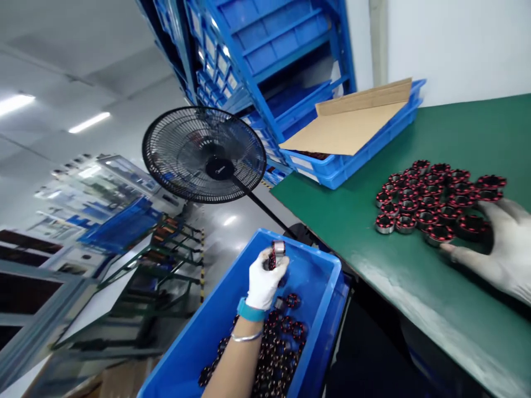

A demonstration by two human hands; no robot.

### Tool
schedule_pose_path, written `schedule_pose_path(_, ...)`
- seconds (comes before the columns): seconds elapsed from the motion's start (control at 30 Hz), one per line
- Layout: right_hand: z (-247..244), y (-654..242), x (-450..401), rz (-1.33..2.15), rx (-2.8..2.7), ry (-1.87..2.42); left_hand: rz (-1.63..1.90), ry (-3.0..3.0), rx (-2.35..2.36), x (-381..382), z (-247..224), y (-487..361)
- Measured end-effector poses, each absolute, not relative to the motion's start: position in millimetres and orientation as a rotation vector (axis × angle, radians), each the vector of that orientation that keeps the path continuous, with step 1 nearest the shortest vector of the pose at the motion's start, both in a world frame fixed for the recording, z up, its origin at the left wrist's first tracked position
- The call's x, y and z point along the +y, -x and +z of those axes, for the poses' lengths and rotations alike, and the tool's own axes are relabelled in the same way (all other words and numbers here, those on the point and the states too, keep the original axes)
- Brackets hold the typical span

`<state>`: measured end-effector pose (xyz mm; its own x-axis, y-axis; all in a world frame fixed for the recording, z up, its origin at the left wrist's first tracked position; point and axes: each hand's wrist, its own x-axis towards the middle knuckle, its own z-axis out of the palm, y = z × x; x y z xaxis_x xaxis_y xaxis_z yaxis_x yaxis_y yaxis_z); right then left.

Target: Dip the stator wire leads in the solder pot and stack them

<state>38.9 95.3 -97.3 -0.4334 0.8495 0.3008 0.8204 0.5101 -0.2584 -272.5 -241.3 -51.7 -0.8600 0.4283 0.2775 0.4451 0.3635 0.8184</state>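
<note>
My left hand (265, 279), in a white glove, is closed around a small ring-shaped motor stator (279, 248) with a bare metal rim. It holds the stator over a deep blue bin (326, 269), where many loose stators (286, 323) with dark and reddish windings lie heaped. On the green table, my gloved right hand (504, 249) is at the near right side of a cluster of upright stators (427, 202). Its thumb reaches to a front stator (440, 234), and its fingers are spread apart beside the right-hand ones. The fingertips are partly hidden.
A blue tray (352, 166) with a bent cardboard sheet (352, 124) over it stands at the table's far end. Beyond the bin is a black pedestal fan (205, 155). Blue shelving (257, 83) with bins rises behind. The green table (373, 260) edge runs beside the bin.
</note>
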Motion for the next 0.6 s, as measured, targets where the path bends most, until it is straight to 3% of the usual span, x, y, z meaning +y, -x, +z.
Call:
schedule_pose_path(0.07,-89,-37,89,0.101,-2.382,1.332,-1.512,1.022,-2.531,-218,-28,264)
schedule_pose_path(0.17,-85,-37,84,0.104,-2.377,1.333,-1.177,1.486,-2.355,-164,-10,250)
schedule_pose_path(0.33,-84,-39,77,0.161,-2.409,1.335,-0.573,1.873,-2.464,-76,-23,230)
schedule_pose_path(0.6,-68,-23,76,0.197,-2.434,1.44,-0.531,1.933,-2.462,-16,-53,197)
